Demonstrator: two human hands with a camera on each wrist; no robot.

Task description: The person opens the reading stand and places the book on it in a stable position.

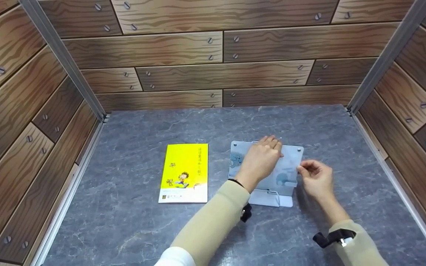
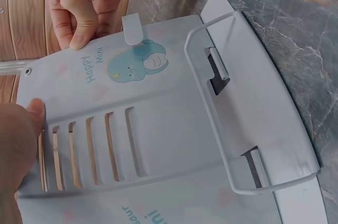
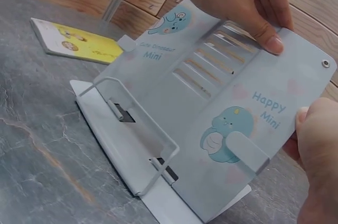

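Note:
A pale blue metal book stand with dinosaur prints and a row of slots leans back over its white base. My left hand grips the panel's top edge, its thumb on the front and its fingers behind. At the panel's right side, my right hand pinches the edge between thumb and fingers. Across the lower front runs a bent wire holder. A small page tab sticks out at the right edge, just below my right hand.
Left of the stand, a yellow book with a cartoon child on its cover lies flat on the grey marbled table. Wood-patterned walls with metal corner posts enclose the table at the back and both sides.

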